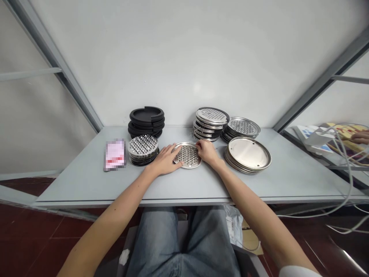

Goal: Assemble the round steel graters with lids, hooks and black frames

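A round perforated steel grater disc (187, 157) lies flat on the grey table top (86, 184), directly in front of me. My left hand (166, 159) rests on its left rim, and my right hand (206, 151) grips its upper right rim with the fingertips. Just left of my left hand is a stack of coarse-holed steel discs (143, 150). Black round discs (146, 121) are piled behind it. Nearer my right hand, finely perforated steel discs stand in a stack (210, 122), and plain steel plates (248, 154) are piled to its right.
Another stack of perforated discs (241, 127) stands against the white back wall (184, 57). A pixelated pink card (114, 155) lies at the left. Off to the right, another person's hand (360, 137) is beside papers, and white cables (346, 173) hang past the table's right side.
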`<state>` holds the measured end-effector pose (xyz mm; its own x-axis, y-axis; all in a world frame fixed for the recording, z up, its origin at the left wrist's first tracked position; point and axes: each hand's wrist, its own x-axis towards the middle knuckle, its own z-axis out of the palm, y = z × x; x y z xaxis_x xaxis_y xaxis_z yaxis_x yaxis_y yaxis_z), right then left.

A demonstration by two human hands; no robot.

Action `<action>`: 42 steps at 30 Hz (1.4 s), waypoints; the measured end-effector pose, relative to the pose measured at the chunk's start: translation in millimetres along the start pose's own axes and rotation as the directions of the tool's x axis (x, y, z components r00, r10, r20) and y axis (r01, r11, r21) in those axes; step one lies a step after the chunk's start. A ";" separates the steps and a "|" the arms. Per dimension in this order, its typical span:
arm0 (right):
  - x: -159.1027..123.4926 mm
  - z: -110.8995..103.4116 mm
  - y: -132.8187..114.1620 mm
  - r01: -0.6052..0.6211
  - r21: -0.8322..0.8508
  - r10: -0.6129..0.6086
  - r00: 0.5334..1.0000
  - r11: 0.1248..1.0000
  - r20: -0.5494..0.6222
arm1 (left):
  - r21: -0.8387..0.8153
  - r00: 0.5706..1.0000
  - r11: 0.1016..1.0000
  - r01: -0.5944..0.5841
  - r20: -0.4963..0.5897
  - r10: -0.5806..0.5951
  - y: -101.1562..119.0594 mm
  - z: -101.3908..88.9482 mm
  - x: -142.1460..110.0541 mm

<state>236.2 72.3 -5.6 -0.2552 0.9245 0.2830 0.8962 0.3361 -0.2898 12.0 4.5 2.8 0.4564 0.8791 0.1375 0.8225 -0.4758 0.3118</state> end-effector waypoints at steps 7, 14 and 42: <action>-1.3 -2.3 -1.1 0.024 -0.071 -0.025 1.000 0.997 -0.013 | 0.026 1.000 1.000 0.001 0.006 -0.002 -0.2 0.0 0.2; -2.0 -4.4 -2.8 0.112 -0.146 -0.111 0.994 0.983 0.015 | -0.002 1.000 1.000 0.010 -0.001 -0.011 2.1 -1.0 0.3; -0.3 0.1 8.3 0.148 0.103 -0.145 0.989 0.984 -0.036 | -0.058 0.999 0.998 -0.019 -0.042 0.017 2.4 -2.6 -0.9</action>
<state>243.7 74.8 -8.2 -0.3692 0.8591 0.3545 0.8065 0.4857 -0.3371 12.7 2.7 5.9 0.4554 0.8715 0.1816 0.7927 -0.4899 0.3630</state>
